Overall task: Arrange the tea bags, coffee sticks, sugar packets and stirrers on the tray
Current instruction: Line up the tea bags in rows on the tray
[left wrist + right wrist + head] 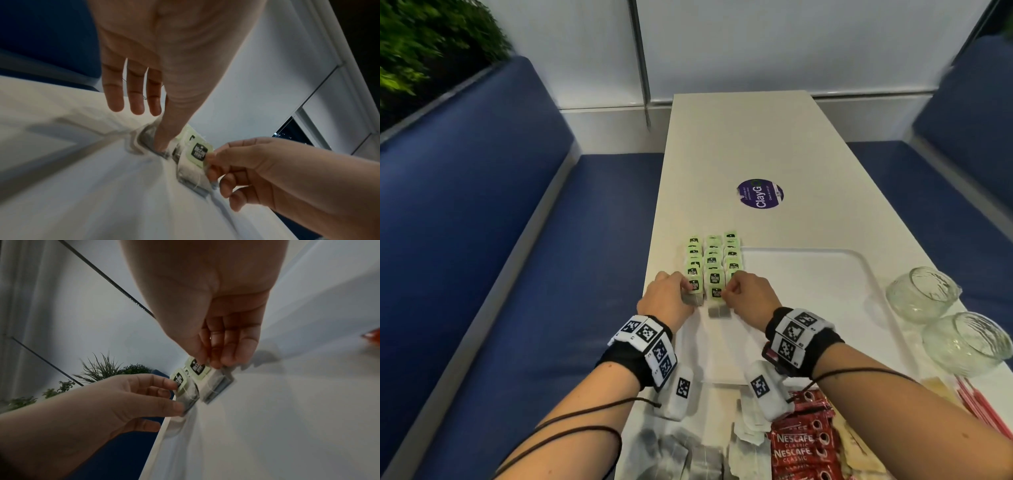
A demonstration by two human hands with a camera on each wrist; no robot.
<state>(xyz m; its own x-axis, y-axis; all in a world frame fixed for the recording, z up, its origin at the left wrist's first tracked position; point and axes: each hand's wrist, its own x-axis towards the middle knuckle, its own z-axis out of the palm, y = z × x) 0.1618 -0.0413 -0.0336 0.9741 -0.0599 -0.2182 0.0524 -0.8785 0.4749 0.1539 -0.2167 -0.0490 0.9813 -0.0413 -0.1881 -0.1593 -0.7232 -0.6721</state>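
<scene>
Tea bags with pale green tags (712, 255) lie in three overlapping columns along the left side of the white tray (825, 291). My left hand (686, 289) pinches the nearest tea bag of the left column (180, 381) between thumb and forefinger, its other fingers (134, 97) held straight. Beside it my right hand (726, 291) pinches the green tag of the middle column's nearest tea bag (198, 151), which lies flat on the tray. The two hands are almost touching.
Loose tea bags (688, 455), red Nescafe coffee sticks (801, 442), brown sugar packets (935, 387) and red stirrers (979, 404) lie at the table's near end. Two glass bowls (924, 294) stand right of the tray. Blue benches flank the narrow table (739, 137).
</scene>
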